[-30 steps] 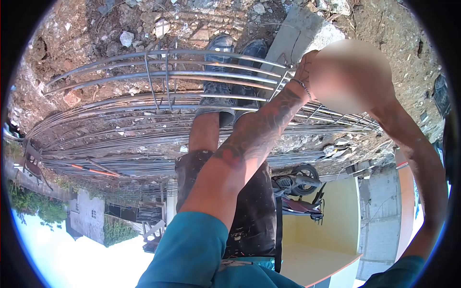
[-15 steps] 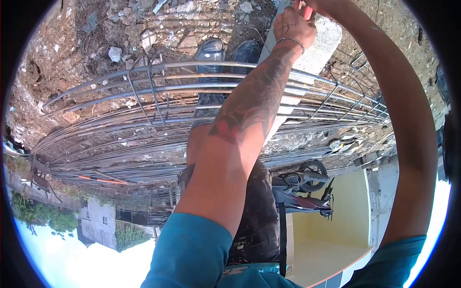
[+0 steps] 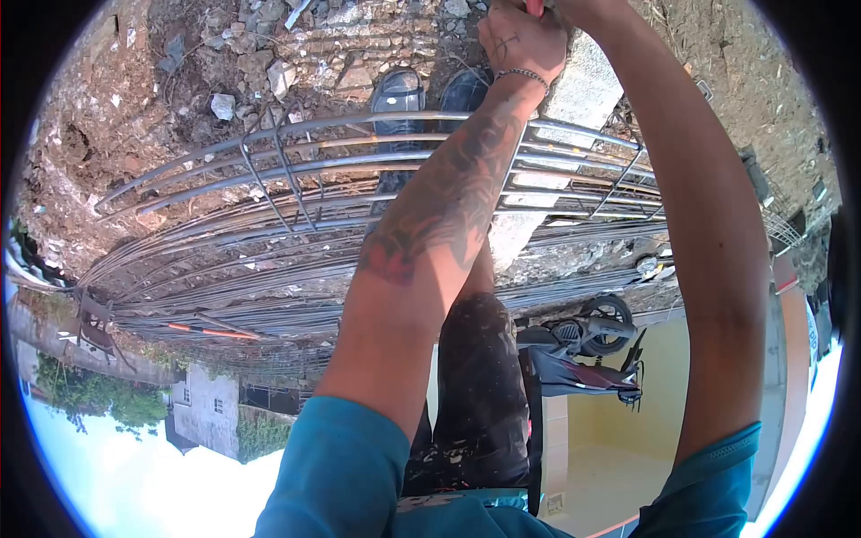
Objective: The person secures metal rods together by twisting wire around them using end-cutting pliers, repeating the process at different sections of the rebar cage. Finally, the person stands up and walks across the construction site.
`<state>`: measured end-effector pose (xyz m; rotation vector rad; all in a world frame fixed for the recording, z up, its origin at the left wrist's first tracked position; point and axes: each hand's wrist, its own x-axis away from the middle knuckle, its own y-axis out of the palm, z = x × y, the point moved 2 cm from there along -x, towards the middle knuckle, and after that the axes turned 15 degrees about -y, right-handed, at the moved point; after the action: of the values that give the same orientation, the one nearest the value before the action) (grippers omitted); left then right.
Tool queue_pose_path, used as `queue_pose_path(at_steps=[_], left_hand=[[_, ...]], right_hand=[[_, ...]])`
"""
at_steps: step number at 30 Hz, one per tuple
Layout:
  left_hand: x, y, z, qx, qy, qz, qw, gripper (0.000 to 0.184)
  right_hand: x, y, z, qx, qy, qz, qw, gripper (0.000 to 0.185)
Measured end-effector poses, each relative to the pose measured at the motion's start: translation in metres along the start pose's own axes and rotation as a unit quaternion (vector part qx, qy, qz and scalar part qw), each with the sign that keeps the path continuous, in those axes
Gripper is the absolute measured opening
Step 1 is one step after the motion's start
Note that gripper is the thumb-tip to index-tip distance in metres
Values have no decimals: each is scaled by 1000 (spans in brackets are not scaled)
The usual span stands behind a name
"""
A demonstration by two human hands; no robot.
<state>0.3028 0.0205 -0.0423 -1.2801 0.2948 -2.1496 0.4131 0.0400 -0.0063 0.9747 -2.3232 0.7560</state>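
Observation:
My left hand (image 3: 523,38), at the end of the tattooed forearm with a bracelet, is closed near the top edge. Its fingertips are hidden. Against it is my right hand (image 3: 581,11), partly cut off by the frame, with its fingers around a red-handled tool (image 3: 535,7). The tool's working end is out of view. Under my forearms a rebar cage (image 3: 296,168) of long steel bars and square stirrups stretches across the view. A pale concrete strip (image 3: 587,90) runs beneath the hands and bars.
My shoes (image 3: 397,93) stand among rubble by the bars. Many thin loose rods (image 3: 206,309) lie beyond the cage, with an orange-and-black striped bar (image 3: 213,332) among them. A parked motorbike (image 3: 583,359) and a yellow wall (image 3: 619,430) appear at lower right.
Both hands and forearms have moved left and slightly up in the view, staying close together. Less of the red handles shows. The background has shifted slightly with the camera.

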Motion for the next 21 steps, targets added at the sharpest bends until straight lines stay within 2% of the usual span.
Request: queue_pose_path(at_steps=[1,2,3,4,5,6,7,9,10,11,13,14,18,20,21], left_hand=[[-3,-2,2,8,-1,0,1000,34],[-2,2,-2,108,51,-21,993,38],[1,-5,-1,106,51,-18,993,38],[6,-11,2,59,59,-89,992,42],[8,-18,6,14,70,-158,985,46],[8,-29,9,-64,170,-206,962,50],[11,-37,10,-67,169,-206,961,50],[15,-46,12,-78,85,-333,936,57],[13,-46,15,-98,69,-366,923,64],[13,-45,19,-100,70,-365,923,64],[18,-38,25,-123,62,-357,924,67],[13,-24,15,-132,96,-340,926,76],[12,-17,7,-103,121,-346,925,88],[15,-28,11,-45,12,-426,904,95],[14,-29,9,-46,12,-427,903,95]], right_hand=[[16,2,-12,-9,30,25,999,38],[33,-7,-30,-24,55,19,998,40],[30,-5,-10,-27,54,17,998,40],[23,-3,24,-121,-18,119,985,35],[18,-11,45,-212,-91,219,948,30],[25,-28,50,-198,-104,174,959,32],[38,-36,42,-184,-115,128,968,33],[66,-43,18,-201,-119,142,962,38],[73,-45,9,-213,-124,156,957,43],[72,-48,14,-214,-125,157,956,43],[70,-62,35,-310,-138,97,936,54],[68,-65,49,-341,-149,102,922,57],[73,-68,46,-372,-176,67,909,61],[80,-65,33,-335,-245,23,909,64],[80,-64,32,-335,-245,24,909,64]])
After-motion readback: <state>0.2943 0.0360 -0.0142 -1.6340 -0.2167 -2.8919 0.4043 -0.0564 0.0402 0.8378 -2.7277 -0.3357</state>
